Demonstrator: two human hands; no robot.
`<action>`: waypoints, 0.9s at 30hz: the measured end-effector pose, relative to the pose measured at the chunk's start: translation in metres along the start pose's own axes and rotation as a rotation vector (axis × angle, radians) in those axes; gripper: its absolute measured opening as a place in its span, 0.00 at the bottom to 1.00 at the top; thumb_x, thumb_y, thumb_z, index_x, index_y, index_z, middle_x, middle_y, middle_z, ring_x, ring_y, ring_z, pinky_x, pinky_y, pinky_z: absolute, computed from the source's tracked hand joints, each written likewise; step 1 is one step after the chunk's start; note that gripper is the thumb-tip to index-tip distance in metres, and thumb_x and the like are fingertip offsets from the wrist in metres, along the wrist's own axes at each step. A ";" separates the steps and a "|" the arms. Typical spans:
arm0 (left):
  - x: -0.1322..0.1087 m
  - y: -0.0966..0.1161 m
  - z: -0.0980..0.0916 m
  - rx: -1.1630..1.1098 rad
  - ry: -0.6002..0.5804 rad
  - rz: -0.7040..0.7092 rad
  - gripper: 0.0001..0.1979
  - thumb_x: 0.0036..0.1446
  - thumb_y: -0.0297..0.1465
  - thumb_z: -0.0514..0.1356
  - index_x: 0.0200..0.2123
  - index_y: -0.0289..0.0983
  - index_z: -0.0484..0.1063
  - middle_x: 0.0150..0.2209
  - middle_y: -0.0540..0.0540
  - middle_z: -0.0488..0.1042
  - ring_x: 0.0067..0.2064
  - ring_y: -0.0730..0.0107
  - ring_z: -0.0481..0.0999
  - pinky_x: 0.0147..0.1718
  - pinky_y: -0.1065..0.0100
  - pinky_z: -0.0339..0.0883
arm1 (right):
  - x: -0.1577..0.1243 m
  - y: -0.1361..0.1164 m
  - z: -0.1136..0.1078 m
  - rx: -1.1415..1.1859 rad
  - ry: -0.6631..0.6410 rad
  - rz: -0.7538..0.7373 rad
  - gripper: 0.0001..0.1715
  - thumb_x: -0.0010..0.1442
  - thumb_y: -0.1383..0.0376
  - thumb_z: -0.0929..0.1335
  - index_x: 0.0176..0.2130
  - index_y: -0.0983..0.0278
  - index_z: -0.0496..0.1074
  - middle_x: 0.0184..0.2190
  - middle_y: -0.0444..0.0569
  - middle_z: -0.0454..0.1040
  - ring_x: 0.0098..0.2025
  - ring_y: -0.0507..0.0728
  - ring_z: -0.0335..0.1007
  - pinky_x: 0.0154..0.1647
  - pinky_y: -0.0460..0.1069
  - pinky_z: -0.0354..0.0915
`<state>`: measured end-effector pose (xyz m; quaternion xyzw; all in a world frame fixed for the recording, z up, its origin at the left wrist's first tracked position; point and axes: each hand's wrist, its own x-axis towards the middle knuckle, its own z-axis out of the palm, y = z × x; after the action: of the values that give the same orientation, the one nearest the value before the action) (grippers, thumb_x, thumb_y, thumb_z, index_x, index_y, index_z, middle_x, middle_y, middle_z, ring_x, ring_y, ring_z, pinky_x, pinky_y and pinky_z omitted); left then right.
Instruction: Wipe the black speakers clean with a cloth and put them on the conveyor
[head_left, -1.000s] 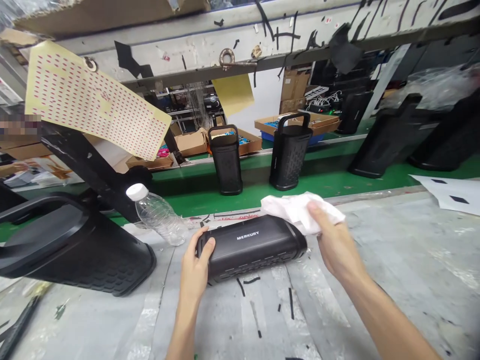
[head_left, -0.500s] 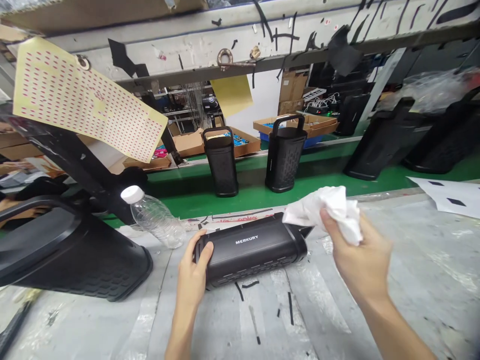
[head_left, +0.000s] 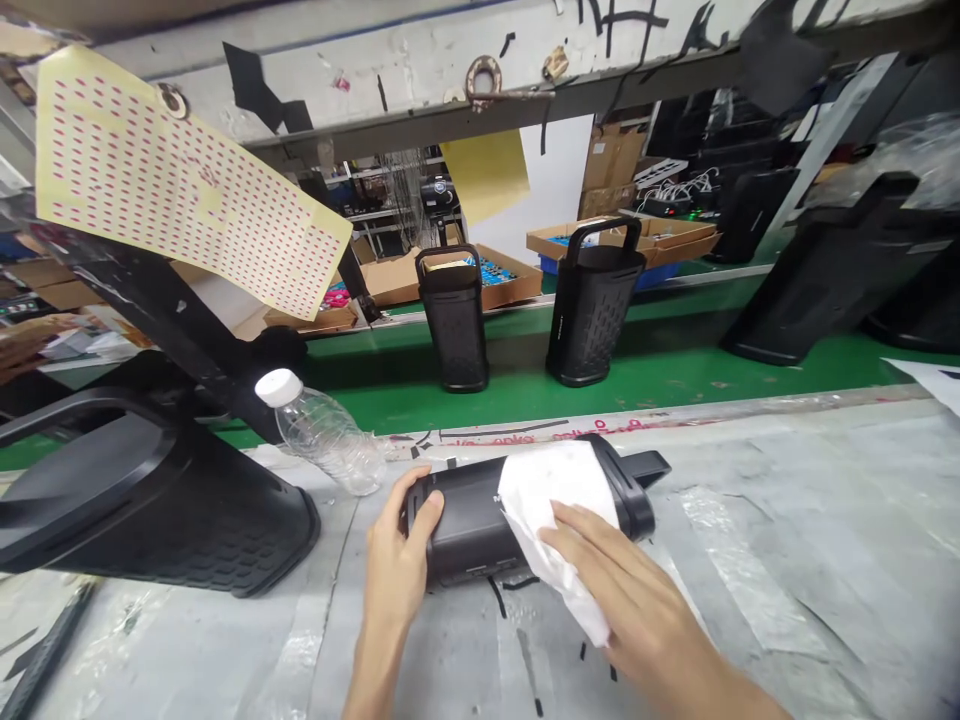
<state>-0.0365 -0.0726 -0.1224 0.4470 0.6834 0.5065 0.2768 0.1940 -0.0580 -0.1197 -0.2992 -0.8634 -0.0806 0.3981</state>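
A black speaker case [head_left: 465,525] lies on its side on the grey worktable, its carry handle pointing right. My left hand [head_left: 401,560] grips its left end, thumb on the upper face and fingers over the far edge. My right hand [head_left: 626,585] presses a white cloth [head_left: 559,490] against the upper face near the handle end. That cloth covers nearly all of the printed lettering and hangs over the near side. Just beyond my left hand, a clear plastic bottle [head_left: 330,435] with a white cap leans at a tilt.
A larger-looking black case [head_left: 172,500] stands close at the left. Along the green conveyor belt [head_left: 517,370] stand several more handled cases, including one [head_left: 596,310] behind the worktable. A dotted yellow sticker sheet [head_left: 187,190] hangs from the shelf beam [head_left: 405,70] overhead.
My right hand has brought the cloth from beyond the case's right end leftward and down onto its upper face, covering the lettering. My left hand keeps its hold. The view has shifted slightly.
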 end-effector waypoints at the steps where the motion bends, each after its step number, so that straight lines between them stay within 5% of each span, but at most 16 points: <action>1: 0.000 0.000 0.000 0.015 -0.003 0.009 0.20 0.57 0.47 0.58 0.48 0.42 0.73 0.53 0.44 0.75 0.58 0.52 0.69 0.59 0.55 0.55 | 0.002 0.000 0.001 -0.014 0.004 0.008 0.36 0.46 0.86 0.54 0.49 0.70 0.71 0.50 0.57 0.76 0.56 0.57 0.70 0.56 0.52 0.70; 5: 0.000 0.001 0.000 0.020 -0.012 0.018 0.21 0.57 0.47 0.58 0.48 0.41 0.72 0.52 0.44 0.76 0.57 0.52 0.70 0.57 0.56 0.57 | 0.010 -0.002 0.009 -0.058 0.029 0.026 0.34 0.46 0.84 0.55 0.48 0.72 0.72 0.49 0.59 0.76 0.54 0.59 0.72 0.56 0.54 0.70; 11: 0.001 0.003 -0.001 0.017 -0.017 0.006 0.21 0.57 0.47 0.58 0.48 0.40 0.73 0.53 0.43 0.75 0.59 0.52 0.69 0.57 0.56 0.56 | -0.011 -0.009 0.001 -0.056 0.027 -0.039 0.38 0.45 0.86 0.54 0.51 0.74 0.70 0.52 0.60 0.74 0.63 0.59 0.62 0.61 0.55 0.65; 18: -0.001 0.002 0.000 -0.019 -0.012 0.019 0.21 0.56 0.46 0.59 0.48 0.41 0.72 0.53 0.44 0.75 0.58 0.54 0.70 0.57 0.57 0.57 | 0.010 -0.011 0.022 -0.083 0.055 0.018 0.36 0.45 0.84 0.55 0.51 0.75 0.69 0.51 0.60 0.75 0.58 0.61 0.69 0.58 0.57 0.69; 22: 0.001 0.001 0.001 -0.048 -0.010 0.010 0.21 0.56 0.46 0.60 0.49 0.41 0.73 0.54 0.45 0.74 0.59 0.55 0.69 0.58 0.57 0.56 | -0.022 -0.018 0.009 -0.003 0.033 -0.024 0.34 0.49 0.84 0.56 0.53 0.73 0.69 0.54 0.60 0.73 0.59 0.63 0.67 0.58 0.58 0.69; 24: 0.001 0.000 0.001 -0.042 -0.007 0.008 0.22 0.56 0.47 0.60 0.49 0.41 0.73 0.54 0.44 0.74 0.59 0.54 0.68 0.59 0.57 0.55 | -0.048 -0.011 -0.005 0.102 0.048 0.087 0.26 0.55 0.79 0.59 0.49 0.66 0.72 0.46 0.53 0.79 0.48 0.61 0.77 0.48 0.53 0.76; 27: 0.000 -0.001 0.000 -0.036 -0.002 0.012 0.22 0.56 0.47 0.60 0.48 0.41 0.73 0.55 0.44 0.74 0.60 0.54 0.68 0.59 0.56 0.54 | -0.080 0.020 -0.031 0.202 0.085 0.639 0.12 0.62 0.65 0.64 0.39 0.55 0.77 0.32 0.46 0.81 0.29 0.61 0.79 0.23 0.48 0.77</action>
<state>-0.0368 -0.0722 -0.1231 0.4466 0.6713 0.5199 0.2821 0.2659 -0.0898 -0.1602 -0.5102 -0.7121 0.1220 0.4666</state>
